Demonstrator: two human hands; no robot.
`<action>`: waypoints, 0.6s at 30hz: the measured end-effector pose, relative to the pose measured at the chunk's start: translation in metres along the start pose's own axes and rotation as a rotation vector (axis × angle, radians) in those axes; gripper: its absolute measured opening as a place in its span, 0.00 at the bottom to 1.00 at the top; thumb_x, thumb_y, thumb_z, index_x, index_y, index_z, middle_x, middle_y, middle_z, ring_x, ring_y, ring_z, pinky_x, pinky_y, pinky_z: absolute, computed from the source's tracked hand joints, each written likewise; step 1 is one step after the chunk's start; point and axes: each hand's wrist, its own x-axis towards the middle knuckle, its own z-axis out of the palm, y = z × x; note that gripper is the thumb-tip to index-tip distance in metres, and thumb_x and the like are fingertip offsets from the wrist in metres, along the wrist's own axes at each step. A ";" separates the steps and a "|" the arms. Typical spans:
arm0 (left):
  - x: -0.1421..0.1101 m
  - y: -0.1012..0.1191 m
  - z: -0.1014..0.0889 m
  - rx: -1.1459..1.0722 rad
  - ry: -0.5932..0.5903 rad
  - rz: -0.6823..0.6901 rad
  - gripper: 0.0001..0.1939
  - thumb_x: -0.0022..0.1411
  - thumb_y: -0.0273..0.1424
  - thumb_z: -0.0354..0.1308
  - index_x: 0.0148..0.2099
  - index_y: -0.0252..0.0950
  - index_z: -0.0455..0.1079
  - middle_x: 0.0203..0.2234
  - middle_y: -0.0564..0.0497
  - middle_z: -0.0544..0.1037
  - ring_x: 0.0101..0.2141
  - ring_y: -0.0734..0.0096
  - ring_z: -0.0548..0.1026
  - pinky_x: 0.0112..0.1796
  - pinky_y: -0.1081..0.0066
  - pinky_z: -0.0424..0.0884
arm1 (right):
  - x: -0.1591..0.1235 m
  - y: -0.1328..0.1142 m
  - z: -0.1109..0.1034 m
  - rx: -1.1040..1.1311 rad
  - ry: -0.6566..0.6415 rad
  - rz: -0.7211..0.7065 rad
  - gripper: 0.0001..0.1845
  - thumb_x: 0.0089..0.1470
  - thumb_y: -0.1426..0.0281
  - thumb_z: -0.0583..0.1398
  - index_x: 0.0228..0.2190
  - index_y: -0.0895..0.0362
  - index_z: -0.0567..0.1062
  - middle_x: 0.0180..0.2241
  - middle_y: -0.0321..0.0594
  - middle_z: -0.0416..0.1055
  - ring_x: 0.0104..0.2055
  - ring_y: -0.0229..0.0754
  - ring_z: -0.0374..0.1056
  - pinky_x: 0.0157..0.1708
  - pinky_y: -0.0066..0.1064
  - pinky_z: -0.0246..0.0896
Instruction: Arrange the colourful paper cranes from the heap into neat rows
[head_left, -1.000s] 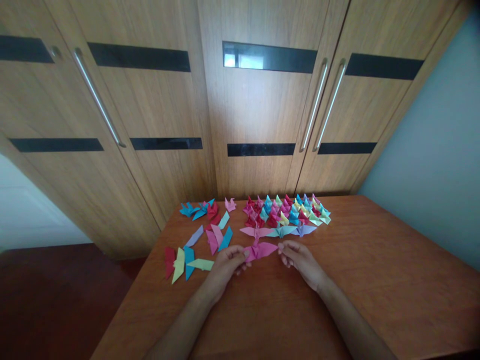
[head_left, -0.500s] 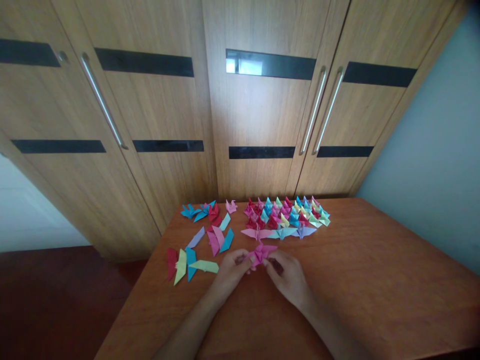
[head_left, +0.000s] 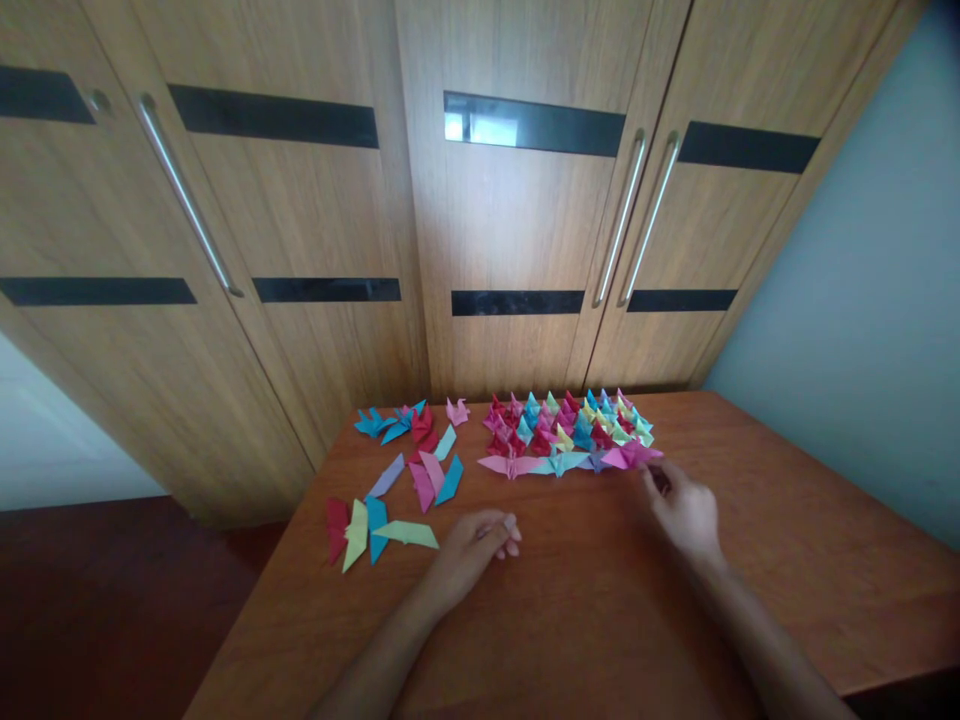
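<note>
Between the fingertips of my right hand [head_left: 681,505] is a magenta paper crane [head_left: 631,455], gripped by one wing. It is at the right end of the front row, overlapping the purple paper crane [head_left: 596,461]. A light teal crane [head_left: 559,462] and a pink crane [head_left: 511,466] spread their wings farther left in that row. My left hand [head_left: 480,553] rests over the table with its fingers curled in and nothing visible in them. Several upright folded cranes [head_left: 564,421] in red, blue, yellow and pink stand close together behind the front row.
Left of my left hand lie flat folded papers: a pale green one [head_left: 407,534], a blue one [head_left: 377,528], a yellow one [head_left: 356,535] and a red one [head_left: 337,530]. Blue cranes [head_left: 397,424] lie farther back. A wooden wardrobe [head_left: 502,220] stands behind the table [head_left: 570,620].
My right hand has carried the magenta crane from between both hands to the right end of the front row. The left hand has let go of it and stays near its former place.
</note>
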 end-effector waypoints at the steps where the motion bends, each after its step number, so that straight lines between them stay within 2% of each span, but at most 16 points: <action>1: 0.000 -0.001 0.000 0.002 -0.002 0.000 0.21 0.61 0.46 0.49 0.32 0.33 0.73 0.24 0.49 0.76 0.25 0.71 0.69 0.27 0.74 0.62 | 0.005 0.009 0.000 -0.060 -0.005 0.018 0.16 0.55 0.59 0.53 0.36 0.55 0.75 0.31 0.42 0.76 0.27 0.42 0.69 0.25 0.28 0.53; 5: 0.000 -0.004 -0.001 0.005 -0.016 0.007 0.21 0.62 0.45 0.48 0.33 0.33 0.72 0.25 0.48 0.76 0.26 0.72 0.69 0.28 0.74 0.62 | 0.016 0.025 0.004 -0.218 -0.076 0.034 0.14 0.56 0.60 0.53 0.36 0.53 0.75 0.32 0.41 0.76 0.26 0.41 0.68 0.22 0.27 0.49; 12: 0.002 -0.007 -0.002 0.025 -0.020 0.000 0.22 0.62 0.46 0.48 0.33 0.32 0.72 0.25 0.49 0.76 0.26 0.72 0.69 0.29 0.74 0.62 | 0.026 0.025 0.015 -0.315 -0.182 0.074 0.16 0.57 0.59 0.52 0.38 0.52 0.75 0.34 0.42 0.75 0.26 0.39 0.68 0.22 0.26 0.48; 18: 0.002 -0.009 -0.002 0.019 -0.023 -0.005 0.22 0.62 0.45 0.48 0.33 0.32 0.72 0.25 0.49 0.75 0.26 0.72 0.69 0.30 0.73 0.63 | 0.028 0.028 0.019 -0.331 -0.228 0.105 0.18 0.58 0.58 0.50 0.39 0.52 0.75 0.36 0.43 0.75 0.30 0.42 0.69 0.24 0.27 0.50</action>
